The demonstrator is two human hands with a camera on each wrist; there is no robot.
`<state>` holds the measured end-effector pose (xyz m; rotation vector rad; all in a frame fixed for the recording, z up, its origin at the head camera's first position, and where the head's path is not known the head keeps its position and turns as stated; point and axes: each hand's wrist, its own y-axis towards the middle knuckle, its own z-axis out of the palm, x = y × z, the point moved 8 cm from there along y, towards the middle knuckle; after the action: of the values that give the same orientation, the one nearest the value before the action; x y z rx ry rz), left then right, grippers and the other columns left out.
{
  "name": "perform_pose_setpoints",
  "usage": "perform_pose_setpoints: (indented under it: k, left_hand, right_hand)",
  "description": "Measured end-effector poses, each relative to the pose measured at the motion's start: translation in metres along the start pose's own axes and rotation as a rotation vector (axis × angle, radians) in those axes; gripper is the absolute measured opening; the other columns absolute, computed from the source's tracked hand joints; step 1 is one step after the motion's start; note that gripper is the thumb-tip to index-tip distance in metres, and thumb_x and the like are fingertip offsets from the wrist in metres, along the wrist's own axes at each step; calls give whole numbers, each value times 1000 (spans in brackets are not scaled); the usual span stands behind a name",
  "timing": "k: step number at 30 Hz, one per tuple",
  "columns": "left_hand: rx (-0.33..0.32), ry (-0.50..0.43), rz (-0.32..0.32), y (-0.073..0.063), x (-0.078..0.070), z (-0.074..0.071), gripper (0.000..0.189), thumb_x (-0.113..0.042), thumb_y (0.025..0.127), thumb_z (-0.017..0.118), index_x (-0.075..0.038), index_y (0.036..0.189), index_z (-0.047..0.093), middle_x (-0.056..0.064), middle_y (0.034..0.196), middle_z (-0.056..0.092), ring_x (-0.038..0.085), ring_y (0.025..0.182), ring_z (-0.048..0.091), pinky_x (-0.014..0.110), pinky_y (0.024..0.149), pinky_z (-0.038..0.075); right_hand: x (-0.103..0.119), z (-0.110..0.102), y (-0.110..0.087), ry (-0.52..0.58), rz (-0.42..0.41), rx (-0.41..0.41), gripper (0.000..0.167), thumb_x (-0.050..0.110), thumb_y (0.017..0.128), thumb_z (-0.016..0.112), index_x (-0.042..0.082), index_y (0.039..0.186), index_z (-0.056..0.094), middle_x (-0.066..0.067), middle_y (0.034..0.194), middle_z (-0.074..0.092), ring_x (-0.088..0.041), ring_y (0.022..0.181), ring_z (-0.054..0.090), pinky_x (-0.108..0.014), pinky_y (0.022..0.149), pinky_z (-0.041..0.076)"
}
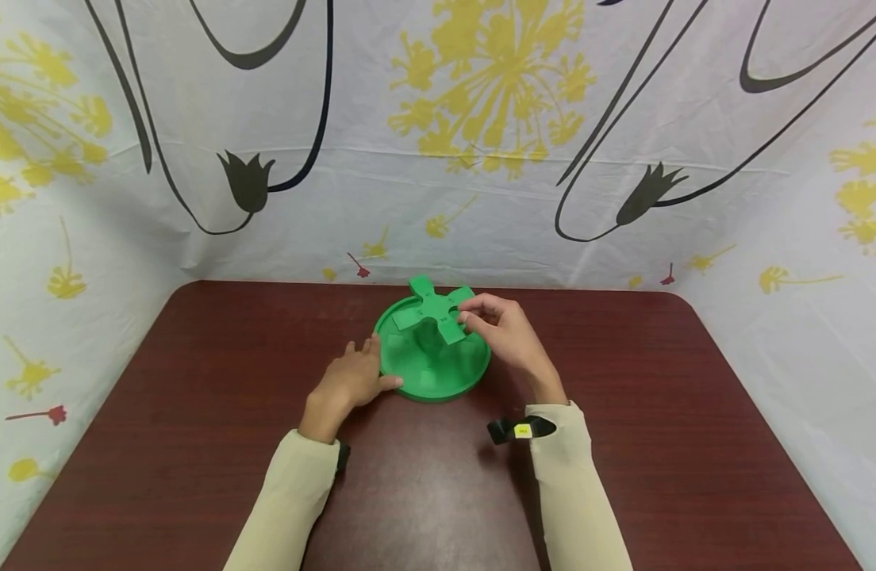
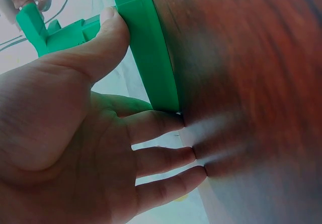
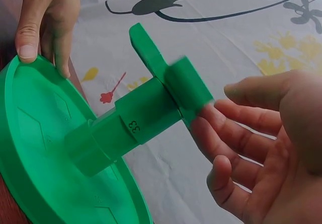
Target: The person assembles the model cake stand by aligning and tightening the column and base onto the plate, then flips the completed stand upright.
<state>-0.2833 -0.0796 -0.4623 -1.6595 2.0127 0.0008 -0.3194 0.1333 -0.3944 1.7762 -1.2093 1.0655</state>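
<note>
A green round base (image 1: 427, 373) with a raised rim lies on the table, and a stubby post (image 3: 143, 110) rises from its middle. A green four-armed cross (image 1: 432, 309) tops the post. At the base's left edge my left hand (image 1: 348, 377) holds the rim, thumb (image 2: 108, 27) over it and fingers along its outer side, fingertips on the tabletop. My right hand (image 1: 505, 329) touches the right side of the cross with loosely bent fingers; one arm of the cross is blurred in the right wrist view. Small marks are printed on the post and base.
The dark red-brown table (image 1: 267, 317) ends at a white curtain (image 1: 381, 214) with yellow and grey plant prints, which hangs behind and at both sides. A black strap (image 1: 516, 430) with a yellow label sits at my right wrist.
</note>
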Motion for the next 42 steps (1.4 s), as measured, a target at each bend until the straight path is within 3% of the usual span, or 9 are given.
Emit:
perform_pose_setpoints:
  k: [6,9,12,15,18,22,27,35,42]
  left_hand:
    - [7,3,-6,0,1,1,92,-46,98,60,4,157,10,24,161,22,47,148,15,60,112,31]
    - [8,5,-9,0,1,1,92,-46,98,59,4,157,10,24,161,22,48,148,15,60,112,31]
    - [9,6,-12,0,1,1,92,-46,98,59,4,157,10,23,161,21,47,148,15,60,112,31]
    - [9,6,-12,0,1,1,92,-46,98,59,4,157,10,23,161,21,47,148,15,60,112,32]
    - [9,5,-12,0,1,1,92,-46,98,59,4,157,9,23,161,22,47,148,15,60,112,32]
    - [6,4,-11,0,1,1,92,-45,98,59,4,157,10,24,161,22,48,148,15,60,112,33]
    - [5,4,-13,1,1,1,92,-45,98,60,4,157,9,24,161,22,48,148,15,60,112,32]
    - [6,12,-11,1,1,1,92,-46,98,59,4,157,9,24,161,22,47,148,16,59,111,33]
    - [-2,17,-3,1,0,0,92,-46,98,60,5,157,10,24,161,23,48,148,17,60,111,34]
  right_hand:
    - [5,10,-2,44,-24,93,23,11,98,62,-2,116,67,-22,108,70,-23,81,70,-50,90,52]
    - [7,14,-2,40,-27,120,22,12,99,61,0,116,67,-25,111,69,-33,83,71,-38,73,54]
    - [9,14,-2,35,-23,121,20,12,100,60,3,115,67,-25,111,70,-43,84,69,-31,56,46]
    - [10,7,-1,42,-44,46,18,12,99,61,3,112,69,-24,102,72,-39,74,67,-30,55,48]
    - [10,-6,-1,52,-68,-114,17,13,98,63,2,109,71,-21,95,70,-32,75,64,-30,65,51]
    - [8,-18,-3,11,-48,-234,24,14,98,63,4,119,69,-18,115,66,-29,104,60,-36,85,49]
    - [23,-12,-9,-44,-7,-130,31,9,99,60,-1,128,62,-21,133,59,-35,126,53,-49,99,46]
    - [36,-8,-13,-68,-13,-95,24,5,99,59,-4,119,66,-23,118,66,-34,109,63,-42,93,51]
    - [5,-4,0,-29,-17,-59,25,11,98,63,-2,118,67,-21,113,69,-35,101,65,-34,84,51]
